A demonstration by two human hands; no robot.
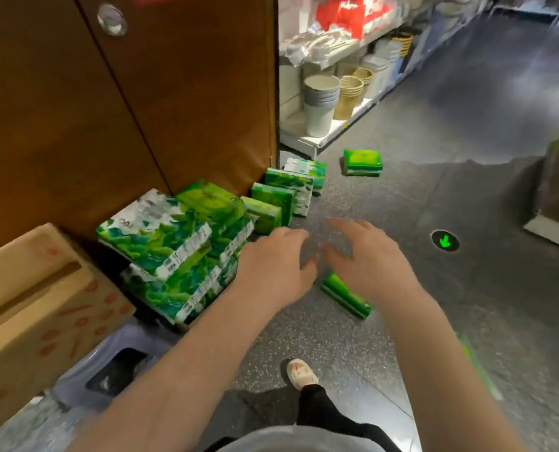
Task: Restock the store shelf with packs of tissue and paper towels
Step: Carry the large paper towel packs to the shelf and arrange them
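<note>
Your single head camera looks steeply down and forward, close above the speckled grey floor [353, 347] filling the frame's lower right.

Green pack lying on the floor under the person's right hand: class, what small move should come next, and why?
Probably lower the right hand onto the green pack and take it. Both hands are open and empty, and that pack lies loose just below.

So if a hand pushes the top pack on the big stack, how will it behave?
The top pack lies tilted and overhanging the stack, so it probably slides off. Its glossy wrap looks slippery. It is tissue, so likely light and soft.
</note>
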